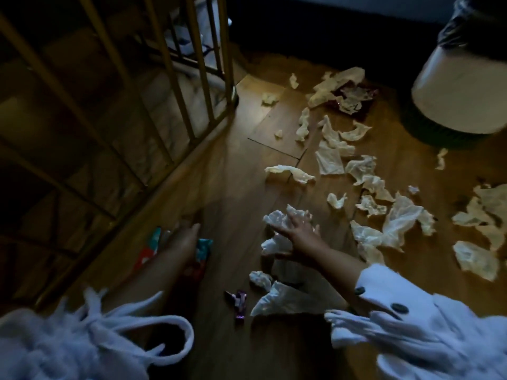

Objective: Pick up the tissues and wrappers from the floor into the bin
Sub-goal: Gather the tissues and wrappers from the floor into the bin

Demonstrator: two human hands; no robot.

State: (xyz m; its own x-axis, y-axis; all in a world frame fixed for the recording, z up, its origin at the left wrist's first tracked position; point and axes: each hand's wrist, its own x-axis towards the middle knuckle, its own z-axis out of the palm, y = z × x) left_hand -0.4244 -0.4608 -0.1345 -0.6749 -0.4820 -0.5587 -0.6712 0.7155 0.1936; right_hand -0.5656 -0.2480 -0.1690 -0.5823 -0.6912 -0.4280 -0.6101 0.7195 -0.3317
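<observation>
Gathering step, early. Right hand (297,233), fingers spread, over crumpled tissue (277,218) on floor (241,171); left hand (186,234) at near-left wrappers (204,248), grip unclear. Next: close, lift, carry to far-right bin (461,86).

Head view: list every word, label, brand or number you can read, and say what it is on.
Nothing can be read.
Teal and red wrappers: print blurred, unreadable.
Purple wrapper: too small and dim.
Bin: no label shows.
</observation>
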